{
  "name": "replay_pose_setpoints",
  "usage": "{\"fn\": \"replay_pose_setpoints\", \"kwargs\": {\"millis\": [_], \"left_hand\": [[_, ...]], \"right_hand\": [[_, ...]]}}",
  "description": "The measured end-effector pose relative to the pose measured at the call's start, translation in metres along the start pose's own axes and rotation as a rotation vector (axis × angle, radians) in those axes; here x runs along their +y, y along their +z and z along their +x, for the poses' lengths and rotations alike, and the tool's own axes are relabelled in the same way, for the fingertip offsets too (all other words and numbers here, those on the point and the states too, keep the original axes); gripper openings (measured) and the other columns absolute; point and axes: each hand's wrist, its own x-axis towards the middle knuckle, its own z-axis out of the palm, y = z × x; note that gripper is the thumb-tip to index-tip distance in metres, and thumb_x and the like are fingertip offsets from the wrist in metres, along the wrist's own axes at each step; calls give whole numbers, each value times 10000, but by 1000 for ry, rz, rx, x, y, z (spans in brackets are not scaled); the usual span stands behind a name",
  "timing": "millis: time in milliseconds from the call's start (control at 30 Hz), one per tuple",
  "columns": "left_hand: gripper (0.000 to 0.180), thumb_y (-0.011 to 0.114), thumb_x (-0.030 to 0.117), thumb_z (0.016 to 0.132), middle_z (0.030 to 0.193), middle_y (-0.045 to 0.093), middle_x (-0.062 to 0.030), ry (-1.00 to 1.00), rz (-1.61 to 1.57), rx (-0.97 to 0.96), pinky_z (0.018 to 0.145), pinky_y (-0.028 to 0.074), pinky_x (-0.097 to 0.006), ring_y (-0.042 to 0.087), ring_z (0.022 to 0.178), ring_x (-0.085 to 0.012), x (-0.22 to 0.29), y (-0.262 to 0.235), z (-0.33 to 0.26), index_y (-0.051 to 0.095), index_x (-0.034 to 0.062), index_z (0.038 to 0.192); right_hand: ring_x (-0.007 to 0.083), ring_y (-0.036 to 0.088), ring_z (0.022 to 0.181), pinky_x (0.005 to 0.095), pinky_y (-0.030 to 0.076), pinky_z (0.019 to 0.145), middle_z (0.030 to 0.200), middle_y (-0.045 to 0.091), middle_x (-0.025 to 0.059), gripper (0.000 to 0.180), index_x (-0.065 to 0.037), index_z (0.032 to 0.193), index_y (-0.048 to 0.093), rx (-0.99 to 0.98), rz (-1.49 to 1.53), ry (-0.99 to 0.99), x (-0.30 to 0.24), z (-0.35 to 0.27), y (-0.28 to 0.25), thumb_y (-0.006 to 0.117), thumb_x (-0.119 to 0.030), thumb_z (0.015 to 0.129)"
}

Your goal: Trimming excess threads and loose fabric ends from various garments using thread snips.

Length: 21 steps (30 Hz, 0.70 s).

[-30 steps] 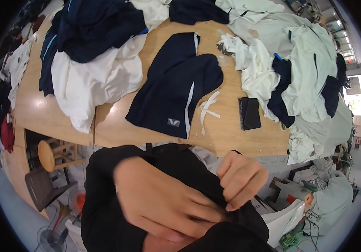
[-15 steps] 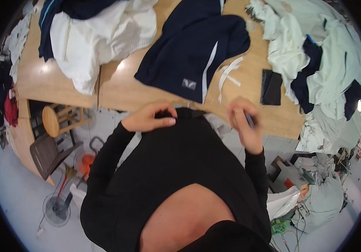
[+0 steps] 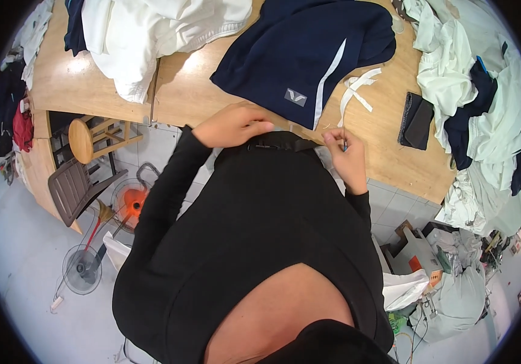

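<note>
Right fingers point(image 3: 333, 143) pinch a blue object point(image 3: 345, 147), left fingers point(image 3: 259, 128) curl loosely, near table edge point(image 3: 403, 181).

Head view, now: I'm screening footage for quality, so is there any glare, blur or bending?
In the head view, glare whitens part of the wooden table near the white garment; in that view, the table's near edge bows; the same view shows the left hand and right hand fairly sharp.
</note>
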Motion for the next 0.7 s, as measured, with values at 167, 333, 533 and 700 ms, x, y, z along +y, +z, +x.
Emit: {"fn": "replay_pose_setpoints", "kwargs": {"millis": [167, 333, 533, 700], "left_hand": [[306, 804, 334, 1000, 901, 676, -118, -96, -124, -95, 748, 522, -415, 662, 833, -273, 5, 21, 29, 721, 48, 925], [255, 795, 281, 987, 924, 698, -132, -40, 71, -40, 755, 529, -454, 707, 907, -343, 9, 17, 35, 706, 52, 915], [272, 765, 251, 1000, 954, 750, -185, -89, 204, 186, 764, 559, -535, 729, 917, -435, -10, 27, 41, 676, 14, 899], [316, 788, 343, 978, 941, 766, -171, -70, 234, 57, 802, 571, -535, 747, 943, -418, -36, 43, 52, 722, 40, 913]], "right_hand": [[69, 595, 790, 254, 481, 733, 852, 715, 8, 144, 39, 1016, 747, 33, 160, -24, -6, 20, 22, 720, -99, 1050], [66, 593, 793, 245, 478, 742, 857, 711, 6, 130, 36, 1012, 741, 32, 95, -59, -7, 28, 27, 714, -86, 1050], [92, 651, 868, 259, 504, 810, 917, 739, 29, 173, 27, 1059, 758, -18, -1, -59, -2, 33, 15, 719, -141, 1075], [63, 581, 786, 248, 469, 729, 841, 697, 2, 144, 27, 1006, 738, -41, -24, -139, -7, 39, 19, 726, -108, 1054]]}}
